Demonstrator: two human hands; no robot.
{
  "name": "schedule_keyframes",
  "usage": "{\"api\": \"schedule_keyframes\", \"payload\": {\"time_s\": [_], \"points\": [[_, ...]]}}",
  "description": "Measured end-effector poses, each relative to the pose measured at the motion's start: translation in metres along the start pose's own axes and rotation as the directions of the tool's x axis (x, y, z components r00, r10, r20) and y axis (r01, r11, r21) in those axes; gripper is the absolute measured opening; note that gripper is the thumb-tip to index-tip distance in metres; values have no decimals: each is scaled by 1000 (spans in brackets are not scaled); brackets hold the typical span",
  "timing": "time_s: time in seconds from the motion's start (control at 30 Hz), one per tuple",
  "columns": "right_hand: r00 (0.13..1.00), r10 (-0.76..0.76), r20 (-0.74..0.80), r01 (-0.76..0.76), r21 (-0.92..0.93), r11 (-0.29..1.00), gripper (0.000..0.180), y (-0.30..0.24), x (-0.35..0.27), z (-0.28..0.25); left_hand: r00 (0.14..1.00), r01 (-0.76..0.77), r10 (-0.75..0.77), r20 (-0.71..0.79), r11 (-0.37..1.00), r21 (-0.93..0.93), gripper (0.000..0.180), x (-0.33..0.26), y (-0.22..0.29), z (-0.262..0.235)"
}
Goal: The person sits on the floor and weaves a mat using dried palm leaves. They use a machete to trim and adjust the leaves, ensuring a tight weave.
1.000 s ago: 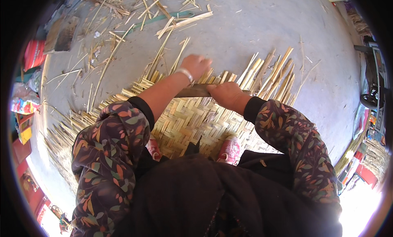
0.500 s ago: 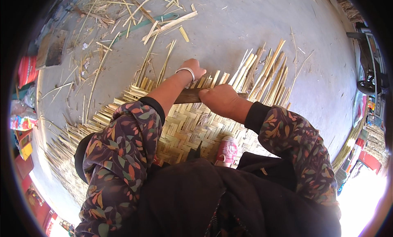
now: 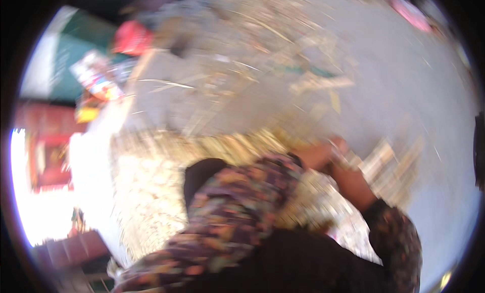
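Strong blur covers the whole view. A woven mat of split cane strips (image 3: 146, 187) lies on the floor beneath me, its loose strip ends (image 3: 237, 144) sticking out along the far edge. My left hand (image 3: 334, 147) is at the mat's far edge, right of the middle, its fingers smeared. Close against it, slightly nearer to me, is my right hand (image 3: 342, 170), partly overlapped by the left; its fingers cannot be made out. The dark flat bar that the right hand gripped earlier does not show clearly now. Several longer loose strips (image 3: 381, 159) fan out right of my hands.
Scattered cane scraps (image 3: 283, 35) litter the grey floor (image 3: 399, 85) ahead. A green strap (image 3: 316, 71) lies among them. At the left stand a red bag (image 3: 133, 38), colourful packets (image 3: 98, 75) and a raised edge (image 3: 134, 73). Bright light washes out the left side.
The view has swung left, so mat and scraps appear farther right. My hands, apart before with the right around a dark flat bar, now overlap.
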State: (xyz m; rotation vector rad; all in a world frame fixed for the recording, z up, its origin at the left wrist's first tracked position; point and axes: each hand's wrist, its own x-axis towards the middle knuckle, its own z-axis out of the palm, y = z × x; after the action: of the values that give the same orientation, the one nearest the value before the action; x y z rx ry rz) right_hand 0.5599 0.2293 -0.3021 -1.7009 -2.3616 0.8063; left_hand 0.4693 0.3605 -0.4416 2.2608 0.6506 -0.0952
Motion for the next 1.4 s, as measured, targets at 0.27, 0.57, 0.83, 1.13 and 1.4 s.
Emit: {"api": "schedule_keyframes", "payload": {"time_s": [0.27,0.57,0.83,1.13,1.4], "points": [[990,41,137,-8,-234,972,15,22,3,30,988,50,-103,115,919,391,19,-15,32,5],[947,200,251,-135,-253,958,24,16,8,32,968,-41,-87,235,870,492,24,-26,34,-8],[953,165,255,-95,-265,960,46,14,10,31,947,74,-205,247,888,454,23,-54,33,-25],[947,222,232,-195,-134,972,19,18,14,24,1000,20,-22,9,990,140,29,-38,21,-95],[939,239,249,-205,-155,966,17,18,17,15,960,201,-131,-248,937,284,78,-41,-41,-241]]}}
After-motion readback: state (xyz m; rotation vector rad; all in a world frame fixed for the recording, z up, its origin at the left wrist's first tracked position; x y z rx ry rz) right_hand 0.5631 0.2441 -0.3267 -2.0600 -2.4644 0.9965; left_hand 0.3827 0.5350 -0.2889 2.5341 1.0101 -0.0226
